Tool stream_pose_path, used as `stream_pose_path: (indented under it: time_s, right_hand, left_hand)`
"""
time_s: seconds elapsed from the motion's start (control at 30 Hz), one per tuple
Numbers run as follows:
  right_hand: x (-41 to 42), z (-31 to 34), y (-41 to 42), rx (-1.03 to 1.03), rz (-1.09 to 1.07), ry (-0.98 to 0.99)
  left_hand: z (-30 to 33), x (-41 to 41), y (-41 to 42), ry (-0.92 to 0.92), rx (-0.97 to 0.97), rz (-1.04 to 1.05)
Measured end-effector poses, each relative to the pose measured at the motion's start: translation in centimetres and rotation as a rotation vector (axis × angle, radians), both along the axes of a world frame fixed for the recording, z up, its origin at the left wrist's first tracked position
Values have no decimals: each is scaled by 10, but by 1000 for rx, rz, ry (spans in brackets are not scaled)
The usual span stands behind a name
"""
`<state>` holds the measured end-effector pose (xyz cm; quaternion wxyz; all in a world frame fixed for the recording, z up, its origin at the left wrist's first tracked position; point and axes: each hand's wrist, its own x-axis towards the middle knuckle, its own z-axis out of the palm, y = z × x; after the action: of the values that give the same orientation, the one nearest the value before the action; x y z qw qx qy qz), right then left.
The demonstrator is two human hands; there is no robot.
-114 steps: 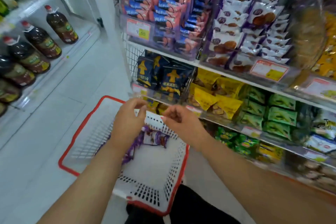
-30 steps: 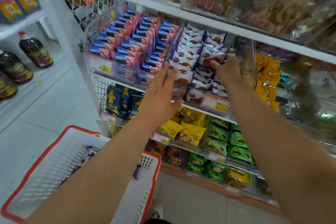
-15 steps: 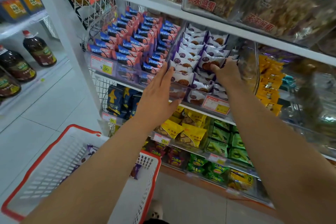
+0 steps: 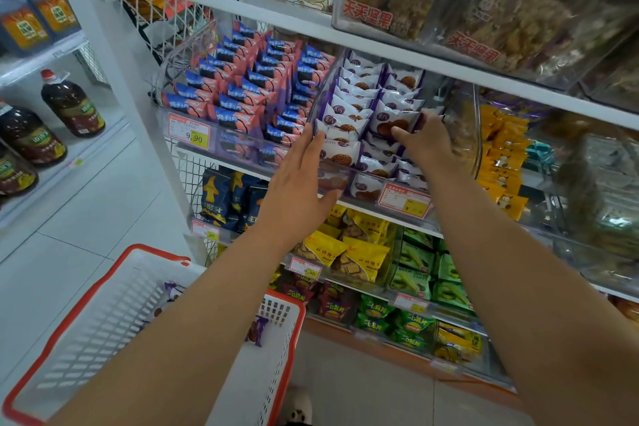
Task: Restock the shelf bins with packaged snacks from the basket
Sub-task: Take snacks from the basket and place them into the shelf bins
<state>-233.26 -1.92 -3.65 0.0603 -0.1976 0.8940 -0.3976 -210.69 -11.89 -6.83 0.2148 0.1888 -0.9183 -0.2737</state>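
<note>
Both my bare forearms reach up and forward from the lower edge of the view, roughly parallel and well apart. My left hand (image 4: 301, 183) is flat and upright, fingers straight and held together, pointing up, thumb out to the right; its back faces me. My right hand (image 4: 427, 145) is higher and further right, wrist bent slightly inward, with the fingers (image 4: 401, 133) stretched leftward and slightly curled at the tips; I cannot tell whether they pinch anything. The two hands do not touch each other.
</note>
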Motion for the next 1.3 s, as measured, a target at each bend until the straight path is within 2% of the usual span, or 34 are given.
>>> stream_pose_path:
  time_s: [0.37,0.47,0.57,0.67,0.77,0.9,1.03,1.17,1.23,1.3]
  right_hand:
    - [-2,2,1,-53,-33,-56]
    - [0,7,-3,-189,-147,-113]
    - [-8,24,-8,-472,-285,-229]
    - [-17,34,-17,-487,-302,-367]
    - [-25,35,-29,-264,-276,-352]
    - [-29,40,-38,-145,-245,-378]
    - [-30,42,-40,-22,-277,-276]
    - [-32,42,-42,23,-303,-207]
    - [-35,39,-40,42,-309,-220]
    - [-36,39,-39,-28,-327,-239]
  left_hand:
    - [0,-1,2,3,5,9]
    - [-1,-3,1,18,-56,28]
    - [4,-12,2,68,-126,15]
    - [15,-28,2,104,-173,-17]
    - [19,-43,0,93,-199,-38]
    - [19,-60,-1,36,-301,-73]
    - [23,-81,1,-76,-390,-124]
    - [26,-99,2,-204,-442,-128]
    - [29,-102,1,-216,-418,-136]
    - [30,-103,1,-205,-409,-133]
